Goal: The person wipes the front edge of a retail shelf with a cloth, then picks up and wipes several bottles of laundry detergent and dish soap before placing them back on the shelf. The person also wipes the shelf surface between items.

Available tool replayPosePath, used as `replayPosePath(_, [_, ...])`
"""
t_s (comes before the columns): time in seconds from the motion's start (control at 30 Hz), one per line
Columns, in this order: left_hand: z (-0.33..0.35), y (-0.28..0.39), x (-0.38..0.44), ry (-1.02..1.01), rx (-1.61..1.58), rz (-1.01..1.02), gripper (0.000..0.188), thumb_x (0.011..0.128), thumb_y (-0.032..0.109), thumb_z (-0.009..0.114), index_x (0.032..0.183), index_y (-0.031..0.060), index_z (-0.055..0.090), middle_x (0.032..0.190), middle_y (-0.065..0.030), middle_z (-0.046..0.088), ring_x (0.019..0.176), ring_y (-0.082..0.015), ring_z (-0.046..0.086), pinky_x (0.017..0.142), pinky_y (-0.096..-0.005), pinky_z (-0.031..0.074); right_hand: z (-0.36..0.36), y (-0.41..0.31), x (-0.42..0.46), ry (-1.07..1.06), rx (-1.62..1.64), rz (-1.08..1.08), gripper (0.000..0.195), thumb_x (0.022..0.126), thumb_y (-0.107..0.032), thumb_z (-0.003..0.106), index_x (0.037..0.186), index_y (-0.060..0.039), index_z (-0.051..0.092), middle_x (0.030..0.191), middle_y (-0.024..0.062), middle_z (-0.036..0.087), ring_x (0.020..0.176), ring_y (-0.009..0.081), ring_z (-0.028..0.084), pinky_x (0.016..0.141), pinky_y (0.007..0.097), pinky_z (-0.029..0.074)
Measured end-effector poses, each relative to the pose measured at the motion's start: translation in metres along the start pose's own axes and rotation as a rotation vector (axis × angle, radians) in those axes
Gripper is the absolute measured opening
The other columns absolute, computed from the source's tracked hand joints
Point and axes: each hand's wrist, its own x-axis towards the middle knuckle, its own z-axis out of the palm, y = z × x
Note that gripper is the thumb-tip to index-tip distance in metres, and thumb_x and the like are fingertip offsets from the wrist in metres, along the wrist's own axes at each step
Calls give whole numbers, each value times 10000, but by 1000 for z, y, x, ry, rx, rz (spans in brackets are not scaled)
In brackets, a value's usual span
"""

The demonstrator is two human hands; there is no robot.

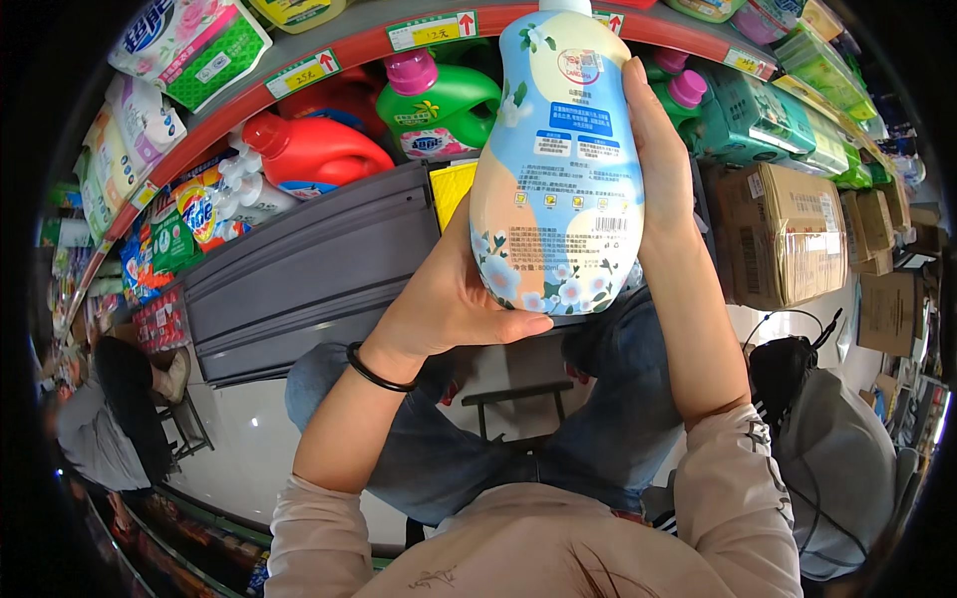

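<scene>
A large plastic detergent bottle [557, 172] with a blue, cream and peach flowered label is held up before me, its printed back towards the camera. My left hand [448, 299] grips its lower left side, the thumb lying across the base. Along the bottle's right edge rests my right hand [658, 149], its fingers mostly hidden behind the bottle. The white cap [566, 6] is cut off by the picture's top edge. Behind the bottle, a yellow sheet or box [451, 190] shows in part on the grey metal shelf [314, 269].
Red [318, 157] and green [441, 101] detergent jugs stand on the shelf beneath a red price rail [359, 54]. Cardboard boxes [785, 232] are stacked at right, above a grey bag [841, 471]. A person [119, 418] sits at far left. A low stool [516, 392] is between my knees.
</scene>
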Motion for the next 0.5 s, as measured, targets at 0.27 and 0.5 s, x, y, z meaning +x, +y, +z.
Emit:
replayPosePath(0.27, [1,-1,0,38,45,3,1133,667,-119,785,1573,110,145,1475,-44,380,1371,-177,406,1081,-364,432,6,0,-3,8,-11,8,524,1041,-438,464,1324,-4,543,1152,165,695,964,230,722,808,362,614])
replayPosePath(0.5, [1,-2,1,37,76,31,1126,664,-103,789,1569,100,150,1465,-51,387,1369,-179,410,1086,-365,425,0,2,-3,-60,-24,6,539,1057,-440,409,1352,-3,518,1189,173,679,999,238,718,820,363,622])
